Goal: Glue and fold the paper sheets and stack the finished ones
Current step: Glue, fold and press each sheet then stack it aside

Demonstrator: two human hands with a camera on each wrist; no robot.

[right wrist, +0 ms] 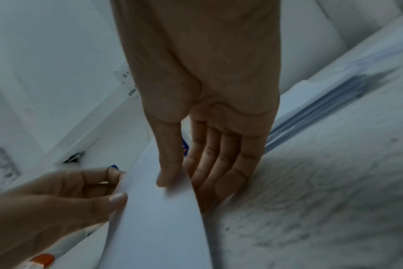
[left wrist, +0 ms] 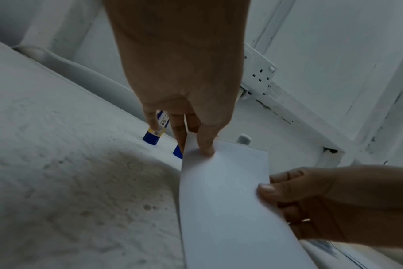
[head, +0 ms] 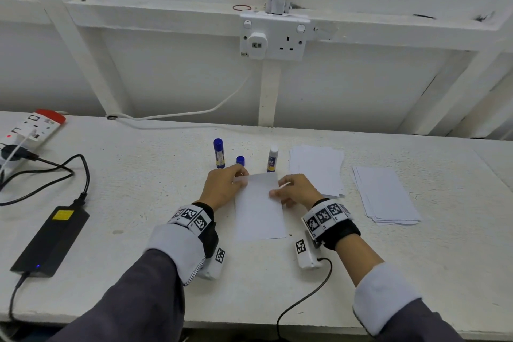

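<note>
We work on a white table [head: 138,180]; on its right lie two paper piles, the loose sheet stack [head: 316,166] just right of centre and a second stack [head: 385,194] further right, which we take for the finished ones. The sheet [head: 259,208] in hand lies at centre near us, its far end raised and curving. The left hand [head: 222,189] pinches the far left corner, thumb on top, fingers curled beneath; the right hand [head: 295,190] pinches the right edge, thumb above, fingers flat below. At the far side stand a capped glue stick [head: 218,153], an open glue stick [head: 272,159] and a loose blue cap [head: 240,160]. We judge the sheet light, limp and easily creased: hold by corners, both hands, and align edges before pressing.
</note>
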